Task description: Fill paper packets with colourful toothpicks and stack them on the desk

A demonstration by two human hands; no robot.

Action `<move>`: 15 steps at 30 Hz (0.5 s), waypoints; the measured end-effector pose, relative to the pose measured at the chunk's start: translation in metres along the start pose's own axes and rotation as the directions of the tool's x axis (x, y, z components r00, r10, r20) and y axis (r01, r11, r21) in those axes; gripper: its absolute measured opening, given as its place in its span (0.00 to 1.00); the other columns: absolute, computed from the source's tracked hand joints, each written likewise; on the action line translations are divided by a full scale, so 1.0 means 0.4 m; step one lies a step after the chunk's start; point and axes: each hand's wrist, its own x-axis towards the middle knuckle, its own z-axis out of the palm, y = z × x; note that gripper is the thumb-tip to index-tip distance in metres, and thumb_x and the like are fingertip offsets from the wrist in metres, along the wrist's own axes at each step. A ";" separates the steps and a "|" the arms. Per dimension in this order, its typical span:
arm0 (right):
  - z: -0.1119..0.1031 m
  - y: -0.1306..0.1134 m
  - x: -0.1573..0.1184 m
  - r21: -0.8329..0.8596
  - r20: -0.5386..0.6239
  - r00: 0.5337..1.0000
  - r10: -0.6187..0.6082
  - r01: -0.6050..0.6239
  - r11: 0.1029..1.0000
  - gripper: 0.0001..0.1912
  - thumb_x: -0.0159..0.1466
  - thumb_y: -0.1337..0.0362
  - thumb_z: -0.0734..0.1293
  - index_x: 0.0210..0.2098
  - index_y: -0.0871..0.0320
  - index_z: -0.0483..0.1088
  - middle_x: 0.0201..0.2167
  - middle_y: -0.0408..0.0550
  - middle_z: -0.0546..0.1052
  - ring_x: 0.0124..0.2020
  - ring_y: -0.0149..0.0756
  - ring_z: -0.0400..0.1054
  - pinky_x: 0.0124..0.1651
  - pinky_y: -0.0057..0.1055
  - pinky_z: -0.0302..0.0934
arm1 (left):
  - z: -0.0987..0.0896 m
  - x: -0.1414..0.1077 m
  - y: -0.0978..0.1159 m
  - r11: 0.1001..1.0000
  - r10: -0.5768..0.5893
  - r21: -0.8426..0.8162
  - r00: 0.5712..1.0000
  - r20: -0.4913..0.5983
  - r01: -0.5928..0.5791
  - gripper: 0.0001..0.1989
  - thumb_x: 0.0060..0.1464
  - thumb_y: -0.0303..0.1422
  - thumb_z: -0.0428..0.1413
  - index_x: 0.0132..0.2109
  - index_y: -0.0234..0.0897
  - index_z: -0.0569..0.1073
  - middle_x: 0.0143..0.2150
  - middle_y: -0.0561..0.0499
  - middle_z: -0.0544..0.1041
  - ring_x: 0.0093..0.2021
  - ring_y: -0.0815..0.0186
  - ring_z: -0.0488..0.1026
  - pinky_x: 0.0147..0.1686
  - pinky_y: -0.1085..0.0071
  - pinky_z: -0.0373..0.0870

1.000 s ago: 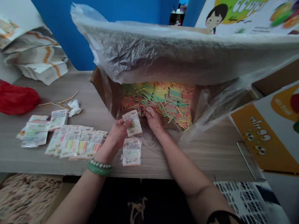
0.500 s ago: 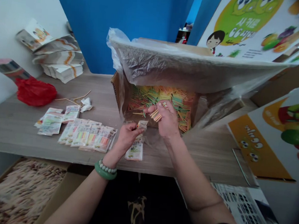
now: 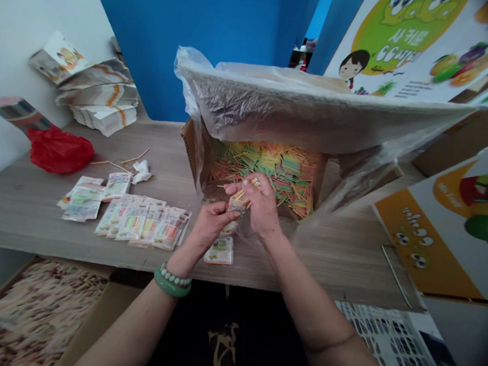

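My left hand [image 3: 214,221] pinches a small plastic packet [image 3: 235,206] near its mouth. My right hand [image 3: 262,205] is closed round a bundle of thin coloured sticks [image 3: 242,195], whose lower ends meet the packet's mouth; how far they are inside I cannot tell. Beyond both hands, a cardboard box [image 3: 191,154] lined with clear plastic [image 3: 249,102] holds a heap of loose green, yellow, orange and red sticks [image 3: 270,160]. Below the left hand another packet [image 3: 219,254] lies on the table.
Several filled packets [image 3: 145,220] lie on the table [image 3: 163,138] at left, near a crumpled tissue [image 3: 141,171] and a red plastic bag [image 3: 60,149]. Stacked flat cartons [image 3: 103,100] stand behind. Printed boxes [image 3: 436,235] stand at right. An open carton [image 3: 47,303] of wrapped pieces sits lower left.
My right hand has moved left and down, bringing the bundle of sticks from above the box's front to the packet's mouth. My left hand has stayed nearly in place.
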 end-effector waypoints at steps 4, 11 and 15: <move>-0.023 0.002 0.002 -0.009 -0.032 0.999 0.042 -0.043 0.999 0.11 0.64 0.53 0.64 0.35 0.51 0.59 0.30 0.40 0.81 0.25 0.31 0.70 0.29 0.28 0.63 | 0.005 0.012 -0.005 0.999 -0.022 -0.045 1.000 -0.010 0.022 0.15 0.42 0.40 0.68 0.29 0.33 0.74 0.27 0.54 0.71 0.28 0.72 0.63 0.31 0.73 0.59; -0.050 -0.001 0.016 -0.015 0.092 0.991 0.096 -0.095 0.995 0.12 0.62 0.53 0.66 0.34 0.52 0.60 0.34 0.44 0.82 0.42 0.38 0.76 0.44 0.35 0.67 | 0.016 0.032 -0.005 0.999 0.047 -0.022 0.999 -0.025 -0.048 0.16 0.43 0.40 0.66 0.26 0.33 0.71 0.25 0.55 0.65 0.28 0.72 0.57 0.30 0.73 0.54; -0.072 0.004 0.067 -0.082 0.167 0.977 0.134 -0.122 0.989 0.11 0.61 0.54 0.67 0.33 0.53 0.63 0.40 0.47 0.83 0.51 0.39 0.73 0.54 0.38 0.63 | 0.032 0.103 0.002 0.979 0.165 0.111 0.985 0.041 -0.169 0.17 0.48 0.44 0.63 0.27 0.33 0.71 0.25 0.55 0.64 0.28 0.71 0.57 0.30 0.72 0.53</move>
